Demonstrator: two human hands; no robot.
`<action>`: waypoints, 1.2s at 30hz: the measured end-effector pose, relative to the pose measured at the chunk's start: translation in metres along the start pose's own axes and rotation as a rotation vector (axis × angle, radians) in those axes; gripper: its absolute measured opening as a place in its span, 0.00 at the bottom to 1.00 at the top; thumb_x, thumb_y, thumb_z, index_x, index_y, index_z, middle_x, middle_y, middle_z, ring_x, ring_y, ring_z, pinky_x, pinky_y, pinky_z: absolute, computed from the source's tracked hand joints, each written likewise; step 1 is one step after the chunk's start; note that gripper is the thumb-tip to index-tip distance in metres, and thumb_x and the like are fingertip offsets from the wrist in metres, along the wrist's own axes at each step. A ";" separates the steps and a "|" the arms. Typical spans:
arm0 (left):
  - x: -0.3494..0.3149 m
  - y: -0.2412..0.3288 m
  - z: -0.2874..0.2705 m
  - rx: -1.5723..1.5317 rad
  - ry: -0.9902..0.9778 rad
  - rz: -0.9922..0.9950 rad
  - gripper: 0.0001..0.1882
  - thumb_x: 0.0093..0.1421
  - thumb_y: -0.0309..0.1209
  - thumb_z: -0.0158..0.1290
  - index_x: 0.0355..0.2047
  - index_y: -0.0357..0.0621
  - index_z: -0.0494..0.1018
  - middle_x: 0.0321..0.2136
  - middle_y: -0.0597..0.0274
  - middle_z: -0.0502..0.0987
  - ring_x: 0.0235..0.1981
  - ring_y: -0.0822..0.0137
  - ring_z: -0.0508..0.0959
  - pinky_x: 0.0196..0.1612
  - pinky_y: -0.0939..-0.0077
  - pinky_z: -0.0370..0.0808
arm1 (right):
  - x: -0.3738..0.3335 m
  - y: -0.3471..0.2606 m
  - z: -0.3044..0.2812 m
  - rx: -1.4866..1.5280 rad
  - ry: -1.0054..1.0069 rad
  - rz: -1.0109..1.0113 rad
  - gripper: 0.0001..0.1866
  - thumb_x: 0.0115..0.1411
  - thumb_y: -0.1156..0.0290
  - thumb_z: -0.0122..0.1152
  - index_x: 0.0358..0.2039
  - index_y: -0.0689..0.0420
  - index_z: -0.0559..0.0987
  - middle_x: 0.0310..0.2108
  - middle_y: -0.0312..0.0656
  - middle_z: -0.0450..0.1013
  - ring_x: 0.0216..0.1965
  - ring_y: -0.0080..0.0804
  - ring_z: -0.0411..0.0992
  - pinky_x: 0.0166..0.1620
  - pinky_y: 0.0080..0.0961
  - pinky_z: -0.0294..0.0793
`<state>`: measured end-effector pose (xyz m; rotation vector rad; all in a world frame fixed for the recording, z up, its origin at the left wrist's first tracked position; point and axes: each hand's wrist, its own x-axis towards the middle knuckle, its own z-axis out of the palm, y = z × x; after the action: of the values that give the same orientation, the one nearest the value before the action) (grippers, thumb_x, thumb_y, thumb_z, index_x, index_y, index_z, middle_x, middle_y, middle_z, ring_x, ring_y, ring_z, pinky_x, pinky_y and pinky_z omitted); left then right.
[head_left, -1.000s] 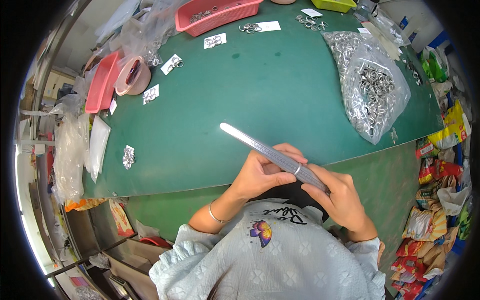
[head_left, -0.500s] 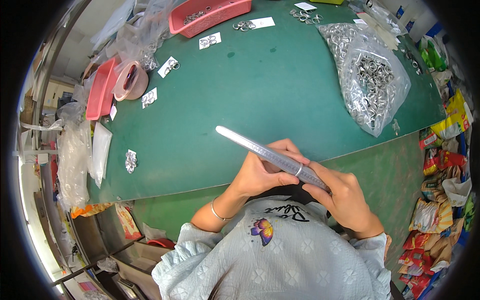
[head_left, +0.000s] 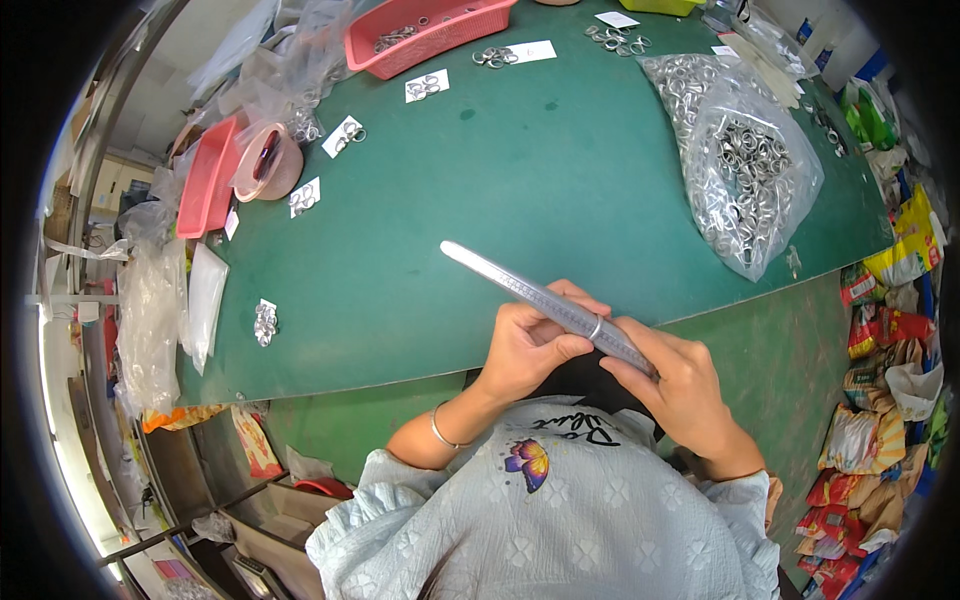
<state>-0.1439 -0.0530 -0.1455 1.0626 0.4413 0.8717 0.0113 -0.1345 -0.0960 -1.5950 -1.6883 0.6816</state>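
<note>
In front of my body, over the table's near edge, both hands hold a tapered metal ring mandrel (head_left: 530,291) with fine markings along it. Its narrow rounded tip points up and to the left. A thin silver ring (head_left: 597,327) sits around the thicker part, between my hands. My left hand (head_left: 530,345) is closed about the mandrel from the near left, its thumb and fingertips close beside the ring. Round the thick end, my right hand (head_left: 685,385) is closed, thumb on the near side. The mandrel hides part of the left fingers.
On the green table (head_left: 480,210), a clear plastic bag (head_left: 750,190) of many rings lies at right. Small ring groups on white cards (head_left: 427,87) line the far and left sides. Pink baskets (head_left: 430,35), a round pink tub (head_left: 268,165) and plastic bags (head_left: 150,310) stand around them.
The view has shifted slightly. The mandrel's tip is a little higher in the picture, and both hands keep nearly the same grip. The ring stays at about the same place on the mandrel.
</note>
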 end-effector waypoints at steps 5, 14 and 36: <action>0.003 0.001 -0.006 -0.003 -0.179 -0.014 0.15 0.51 0.24 0.57 0.39 0.30 0.72 0.36 0.58 0.69 0.39 0.67 0.71 0.45 0.73 0.70 | -0.003 0.001 -0.004 -0.007 -0.019 0.027 0.15 0.51 0.68 0.62 0.38 0.59 0.73 0.23 0.47 0.72 0.22 0.45 0.71 0.23 0.34 0.69; -0.002 -0.008 -0.001 -0.023 -0.086 -0.013 0.14 0.53 0.23 0.55 0.39 0.29 0.71 0.38 0.57 0.69 0.40 0.67 0.71 0.45 0.72 0.70 | -0.003 0.006 0.001 0.041 -0.005 0.032 0.16 0.50 0.69 0.63 0.39 0.59 0.73 0.24 0.48 0.73 0.23 0.46 0.72 0.24 0.34 0.69; 0.023 0.029 -0.041 -0.631 0.450 -0.209 0.11 0.60 0.34 0.49 0.31 0.37 0.71 0.30 0.57 0.74 0.34 0.66 0.75 0.39 0.73 0.76 | -0.020 0.040 -0.018 0.633 -0.204 0.443 0.10 0.58 0.72 0.53 0.37 0.65 0.73 0.13 0.34 0.62 0.11 0.14 0.55 0.15 0.14 0.53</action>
<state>-0.1696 -0.0054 -0.1361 0.2318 0.5866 0.9727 0.0500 -0.1516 -0.1194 -1.4565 -1.0709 1.4745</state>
